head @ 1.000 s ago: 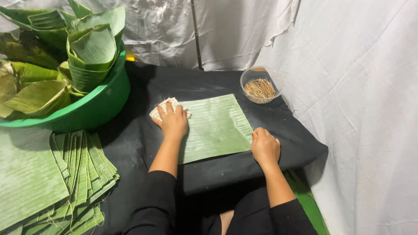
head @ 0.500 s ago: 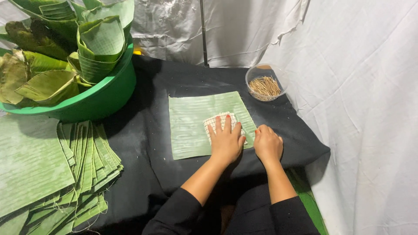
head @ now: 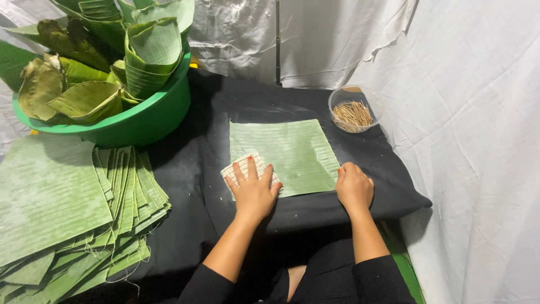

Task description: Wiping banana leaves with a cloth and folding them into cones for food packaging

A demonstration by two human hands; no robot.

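Pressing flat left hand (head: 254, 190) on checked cloth (head: 244, 167), curled right hand (head: 354, 187) pinning leaf (head: 287, 152) corner

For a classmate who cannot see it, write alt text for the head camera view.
A left hand presses a checked cloth on a square banana leaf while the right hand holds its corner, on black cloth. Nearby: stacked leaves, a green basin and a bowl of sticks.
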